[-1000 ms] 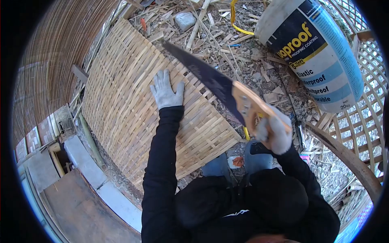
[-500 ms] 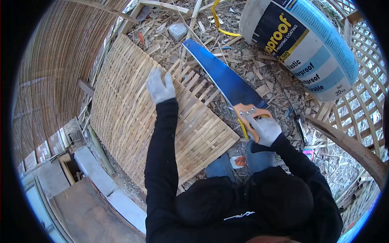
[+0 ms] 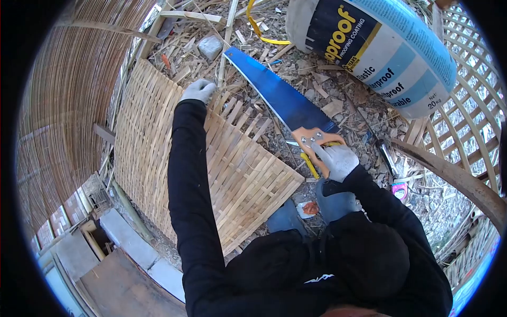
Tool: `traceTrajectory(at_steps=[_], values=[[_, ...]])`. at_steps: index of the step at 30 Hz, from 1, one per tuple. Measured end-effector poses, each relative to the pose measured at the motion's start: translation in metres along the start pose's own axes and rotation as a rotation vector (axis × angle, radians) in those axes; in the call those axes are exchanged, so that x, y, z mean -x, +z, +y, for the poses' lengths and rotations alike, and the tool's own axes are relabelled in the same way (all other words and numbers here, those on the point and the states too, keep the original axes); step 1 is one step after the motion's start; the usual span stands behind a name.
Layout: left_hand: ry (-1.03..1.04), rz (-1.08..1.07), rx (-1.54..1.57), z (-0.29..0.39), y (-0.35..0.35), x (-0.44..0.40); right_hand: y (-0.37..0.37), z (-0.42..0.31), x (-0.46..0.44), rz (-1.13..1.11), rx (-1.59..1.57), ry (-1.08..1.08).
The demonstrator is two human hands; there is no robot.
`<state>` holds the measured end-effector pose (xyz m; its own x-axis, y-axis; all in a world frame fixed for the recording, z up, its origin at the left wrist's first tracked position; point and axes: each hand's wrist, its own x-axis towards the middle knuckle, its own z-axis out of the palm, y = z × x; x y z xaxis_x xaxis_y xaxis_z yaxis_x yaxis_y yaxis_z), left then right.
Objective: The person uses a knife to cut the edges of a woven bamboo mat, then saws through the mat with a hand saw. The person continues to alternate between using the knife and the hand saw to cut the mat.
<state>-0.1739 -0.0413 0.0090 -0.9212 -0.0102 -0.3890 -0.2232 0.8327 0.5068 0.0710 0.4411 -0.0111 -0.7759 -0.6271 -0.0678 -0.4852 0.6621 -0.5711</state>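
A blue-bladed hand saw (image 3: 280,90) with a wooden handle is in my right hand (image 3: 340,160). Gloved fingers wrap its handle, and the blade points to the upper left, over the littered ground. My left hand (image 3: 198,91), also gloved, is at the upper edge of a woven bamboo mat (image 3: 232,174), its fingers curled round that edge. Loose strip ends (image 3: 245,116) stick out from the mat's edge near the saw blade. Part of the mat lies hidden under my left sleeve.
A large paint bucket (image 3: 406,79) lies tilted at upper right. Beside it are a bamboo lattice (image 3: 470,105) and a curved wooden pole (image 3: 454,177). A stone (image 3: 210,47) and a yellow strap (image 3: 264,37) lie among wood scraps. A slatted screen (image 3: 63,105) stands at left.
My left hand has moved up and left from lying flat on the mat to its upper edge, and its fingers have curled. The right hand still holds the saw; the view has shifted slightly.
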Motion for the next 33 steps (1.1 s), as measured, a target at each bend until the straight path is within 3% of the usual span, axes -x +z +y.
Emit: traceTrajectory(at_steps=[4, 5, 12, 18, 19, 22, 23, 26, 30, 33], values=[[-0.046, 0.045, 0.219, -0.009, -0.017, 0.013, -0.001, 0.001, -0.001, -0.039, -0.025, 0.012], [0.014, 0.105, 0.234, -0.015, -0.020, 0.016, 0.001, 0.001, 0.001, -0.026, -0.024, 0.004], [-0.079, 0.385, 0.522, -0.065, -0.019, 0.023, -0.004, -0.004, -0.002, 0.011, 0.017, 0.000], [-0.109, 0.556, 0.661, -0.065, -0.025, 0.003, -0.002, -0.005, -0.003, 0.003, 0.008, 0.026], [-0.140, 0.537, 0.810, -0.046, -0.031, 0.005, -0.002, -0.006, -0.003, 0.007, 0.007, 0.030], [0.163, 0.814, 0.285, -0.016, -0.026, 0.002, -0.005, -0.009, -0.003, 0.013, 0.007, 0.035], [0.025, 0.639, 0.279, 0.033, -0.035, 0.038, -0.006, -0.009, -0.004, 0.011, 0.009, 0.035], [0.121, 0.591, 0.113, 0.008, -0.011, 0.048, -0.005, -0.008, -0.003, -0.015, 0.023, 0.042], [0.182, 0.770, -0.161, -0.025, 0.049, 0.085, -0.009, -0.010, -0.003, -0.065, 0.029, 0.060], [0.165, 0.746, -0.252, -0.017, 0.063, 0.115, -0.003, -0.005, -0.002, -0.043, 0.016, 0.030]])
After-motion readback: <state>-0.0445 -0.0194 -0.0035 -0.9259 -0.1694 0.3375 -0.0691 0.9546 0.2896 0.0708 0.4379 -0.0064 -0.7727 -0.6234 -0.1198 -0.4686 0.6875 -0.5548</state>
